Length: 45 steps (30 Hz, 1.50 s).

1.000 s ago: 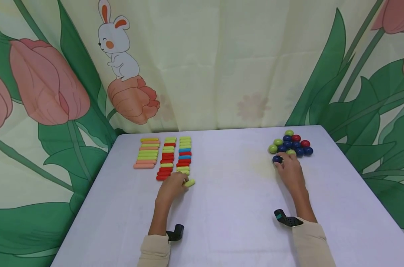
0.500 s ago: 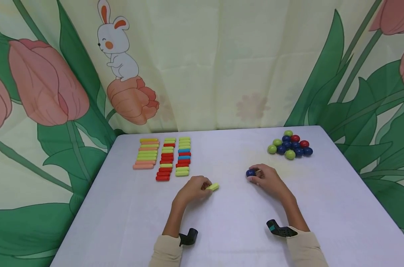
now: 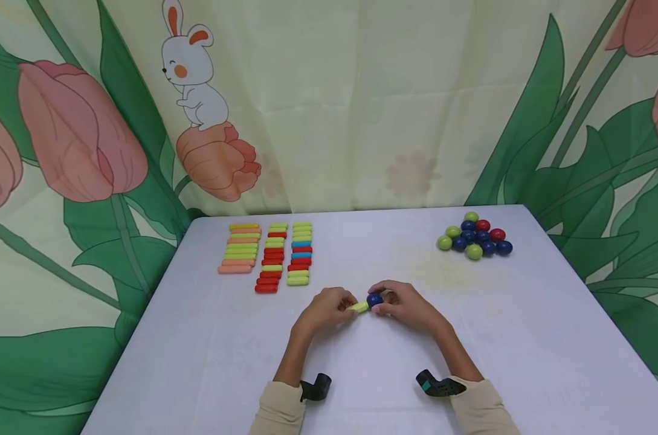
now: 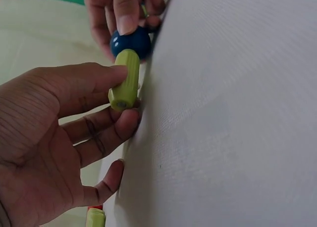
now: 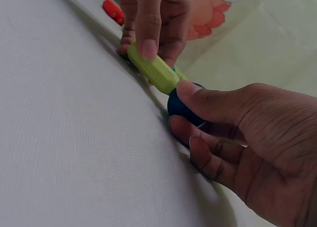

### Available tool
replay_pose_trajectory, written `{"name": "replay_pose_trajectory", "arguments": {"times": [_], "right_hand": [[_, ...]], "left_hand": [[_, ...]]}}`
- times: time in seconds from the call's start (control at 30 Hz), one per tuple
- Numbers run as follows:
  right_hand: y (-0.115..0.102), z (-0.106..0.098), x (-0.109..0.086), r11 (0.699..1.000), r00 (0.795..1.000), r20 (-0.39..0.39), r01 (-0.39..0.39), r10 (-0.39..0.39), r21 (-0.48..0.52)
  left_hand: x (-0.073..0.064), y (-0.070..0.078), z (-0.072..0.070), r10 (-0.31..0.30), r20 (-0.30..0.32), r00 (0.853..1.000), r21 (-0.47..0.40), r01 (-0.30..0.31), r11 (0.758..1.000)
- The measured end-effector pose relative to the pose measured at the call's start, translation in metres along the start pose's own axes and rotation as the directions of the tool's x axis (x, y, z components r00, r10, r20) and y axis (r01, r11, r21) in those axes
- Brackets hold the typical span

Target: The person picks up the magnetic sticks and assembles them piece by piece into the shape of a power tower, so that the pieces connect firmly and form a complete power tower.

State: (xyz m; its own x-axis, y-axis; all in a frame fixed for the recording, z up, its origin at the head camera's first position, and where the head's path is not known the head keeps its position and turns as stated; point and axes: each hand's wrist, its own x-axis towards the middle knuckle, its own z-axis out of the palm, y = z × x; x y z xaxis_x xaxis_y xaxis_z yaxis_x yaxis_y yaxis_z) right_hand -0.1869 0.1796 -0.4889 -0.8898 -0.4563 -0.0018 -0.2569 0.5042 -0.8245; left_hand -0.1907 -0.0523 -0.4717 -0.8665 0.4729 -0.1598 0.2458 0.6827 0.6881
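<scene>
In the head view my left hand [image 3: 327, 309] pinches a short yellow-green stick [image 3: 359, 307] between thumb and fingers, low over the middle of the white table. Facing it, my right hand [image 3: 407, 305] grips a dark blue ball [image 3: 374, 299] by thumb and fingertips. One end of the stick meets the ball, as the left wrist view also shows with the ball [image 4: 131, 42] at the top of the stick [image 4: 126, 81]. The right wrist view has the thumb over part of the ball [image 5: 184, 110]. The stick's sides look ridged.
Three columns of coloured sticks [image 3: 273, 255] lie at the left of the white table [image 3: 383, 374], in yellow-green, red, blue, orange and pink. A cluster of green, blue and red balls [image 3: 482, 236] sits at the back right. A printed curtain [image 3: 329, 109] hangs behind.
My left hand has carried the yellow-green stick right from the columns. My right hand has brought the blue ball left from the cluster, and the two now meet mid-table.
</scene>
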Motion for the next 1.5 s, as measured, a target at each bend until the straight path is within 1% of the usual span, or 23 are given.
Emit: {"name": "replay_pose_trajectory", "arguments": {"times": [0.23,0.33,0.43,0.53,0.6,0.63,0.67,0.7,0.73,0.77,0.83,0.9,0.93,0.97,1.0,1.03,1.1,1.2,1.27,1.33,1.37,1.43,1.5], "right_hand": [[0.001,0.002,0.001,1.0,0.999,-0.02,0.029,-0.029,-0.01],[0.002,0.003,0.003,0.999,0.999,-0.029,0.029,-0.029,0.014],[0.002,0.005,0.004,0.999,0.999,-0.042,0.01,-0.008,0.05],[0.002,0.004,0.005,0.997,0.997,-0.07,-0.03,0.035,0.076],[0.005,0.001,0.005,0.995,0.99,-0.12,-0.059,0.068,0.079],[0.006,-0.002,0.005,0.994,0.983,-0.162,-0.074,0.086,0.077],[0.008,-0.006,0.006,0.994,0.971,-0.218,-0.086,0.1,0.074],[0.011,-0.01,0.006,0.993,0.953,-0.284,-0.095,0.111,0.068],[0.015,-0.015,0.006,0.992,0.928,-0.353,-0.107,0.122,0.062],[0.018,-0.021,0.007,0.992,0.896,-0.426,-0.117,0.129,0.053],[0.026,-0.034,0.009,0.988,0.812,-0.566,-0.154,0.141,0.025],[0.035,-0.047,0.013,0.976,0.728,-0.667,-0.217,0.158,-0.006],[0.038,-0.053,0.015,0.967,0.694,-0.699,-0.254,0.172,-0.015],[0.042,-0.058,0.017,0.959,0.664,-0.726,-0.281,0.177,-0.023],[0.046,-0.061,0.02,0.951,0.644,-0.743,-0.309,0.183,-0.033],[0.049,-0.064,0.022,0.944,0.629,-0.754,-0.329,0.189,-0.038],[0.054,-0.067,0.025,0.932,0.626,-0.753,-0.358,0.202,-0.047],[0.058,-0.065,0.029,0.923,0.634,-0.745,-0.379,0.206,-0.067],[0.06,-0.063,0.03,0.919,0.637,-0.744,-0.386,0.2,-0.083],[0.06,-0.064,0.029,0.919,0.635,-0.751,-0.381,0.182,-0.099],[0.06,-0.065,0.029,0.92,0.636,-0.752,-0.378,0.175,-0.106],[0.061,-0.066,0.027,0.92,0.648,-0.744,-0.371,0.163,-0.122],[0.06,-0.067,0.025,0.922,0.67,-0.724,-0.364,0.161,-0.132]], "left_hand": [[0.002,0.002,0.005,0.008,0.021,1.0,-0.025,-0.008,1.0],[0.003,0.005,0.007,0.004,0.032,0.999,-0.025,-0.003,1.0],[0.003,0.007,0.007,-0.004,0.039,0.999,-0.002,0.004,1.0],[0.004,0.009,0.007,0.004,0.051,0.999,0.035,-0.005,0.999],[0.005,0.01,0.006,0.008,0.065,0.998,0.054,-0.012,0.998],[0.005,0.01,0.006,0.009,0.072,0.997,0.063,-0.013,0.998],[0.005,0.011,0.006,0.006,0.079,0.997,0.065,-0.012,0.998],[0.006,0.012,0.006,0.001,0.084,0.996,0.062,-0.007,0.998],[0.006,0.012,0.006,-0.005,0.087,0.996,0.052,0.001,0.999],[0.006,0.012,0.006,-0.015,0.087,0.996,0.041,0.012,0.999],[0.007,0.012,0.007,-0.041,0.081,0.996,0.01,0.041,0.999],[0.007,0.01,0.007,-0.064,0.073,0.995,-0.051,0.068,0.996],[0.006,0.008,0.007,-0.072,0.068,0.995,-0.089,0.078,0.993],[0.005,0.006,0.006,-0.078,0.066,0.995,-0.125,0.086,0.988],[0.005,0.003,0.005,-0.085,0.064,0.994,-0.162,0.094,0.982],[0.004,0.001,0.004,-0.087,0.062,0.994,-0.2,0.098,0.975],[0.001,-0.005,0.003,-0.091,0.057,0.994,-0.275,0.104,0.956],[-0.004,-0.013,0.001,-0.093,0.05,0.994,-0.375,0.105,0.921],[-0.006,-0.016,0.001,-0.087,0.051,0.995,-0.429,0.101,0.898],[-0.006,-0.018,0.001,-0.077,0.056,0.996,-0.476,0.094,0.875],[-0.006,-0.018,0.001,-0.074,0.055,0.996,-0.488,0.092,0.868],[-0.005,-0.018,0.001,-0.069,0.044,0.997,-0.509,0.082,0.857],[-0.004,-0.019,0.002,-0.077,0.03,0.997,-0.538,0.081,0.839]]}}
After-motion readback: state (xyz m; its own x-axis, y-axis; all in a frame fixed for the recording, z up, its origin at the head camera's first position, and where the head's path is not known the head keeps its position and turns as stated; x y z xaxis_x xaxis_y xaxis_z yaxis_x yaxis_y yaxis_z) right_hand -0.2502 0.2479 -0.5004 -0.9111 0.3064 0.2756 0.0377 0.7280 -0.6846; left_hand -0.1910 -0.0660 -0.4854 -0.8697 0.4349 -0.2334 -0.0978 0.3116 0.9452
